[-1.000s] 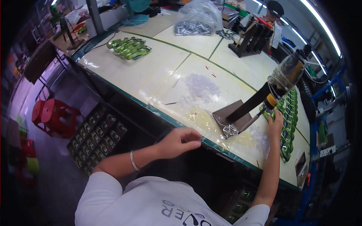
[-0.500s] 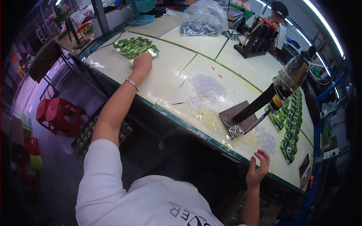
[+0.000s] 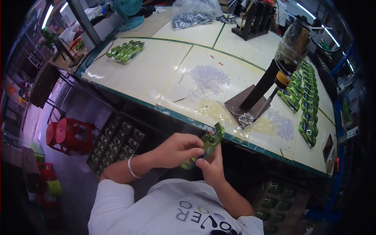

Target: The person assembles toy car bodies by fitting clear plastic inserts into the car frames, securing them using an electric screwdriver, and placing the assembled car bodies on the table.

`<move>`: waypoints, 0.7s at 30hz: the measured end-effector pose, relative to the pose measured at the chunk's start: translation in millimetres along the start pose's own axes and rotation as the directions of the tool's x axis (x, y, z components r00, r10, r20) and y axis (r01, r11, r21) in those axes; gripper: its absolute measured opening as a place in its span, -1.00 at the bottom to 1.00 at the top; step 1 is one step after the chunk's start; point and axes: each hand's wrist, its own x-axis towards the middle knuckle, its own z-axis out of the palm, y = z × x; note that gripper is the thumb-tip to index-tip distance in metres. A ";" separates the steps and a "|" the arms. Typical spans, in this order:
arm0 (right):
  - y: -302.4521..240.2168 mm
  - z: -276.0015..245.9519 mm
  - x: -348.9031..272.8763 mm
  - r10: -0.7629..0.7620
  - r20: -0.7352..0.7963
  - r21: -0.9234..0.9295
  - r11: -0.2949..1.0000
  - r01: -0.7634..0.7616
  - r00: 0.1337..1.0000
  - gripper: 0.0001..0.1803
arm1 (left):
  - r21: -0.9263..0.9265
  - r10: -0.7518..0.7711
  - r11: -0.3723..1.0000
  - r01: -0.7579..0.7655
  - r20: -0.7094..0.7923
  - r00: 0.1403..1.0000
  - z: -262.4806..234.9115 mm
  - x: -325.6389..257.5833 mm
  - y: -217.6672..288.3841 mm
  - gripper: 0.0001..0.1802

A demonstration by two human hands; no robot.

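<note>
My left fingers (image 3: 192, 152) had come away from the green pile (image 3: 125, 52), upper left; with my right fingers (image 3: 203, 163), empty before, they gripped a green part (image 3: 214, 139) at the frame's lower centre.

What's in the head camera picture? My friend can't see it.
A shiny green piece sits in the grip of the bare left hand and right hand, by a pale, green-edged worktable. On it, a slanted dark post stands near rows of green pieces, with a smaller green cluster toward the left.
</note>
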 end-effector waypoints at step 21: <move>4.5 -27.2 -37.9 0.088 -0.083 -0.035 0.995 -0.091 0.993 -0.17 | 0.748 0.205 0.645 0.153 -0.363 0.909 -99.8 151.5 -63.0 -0.86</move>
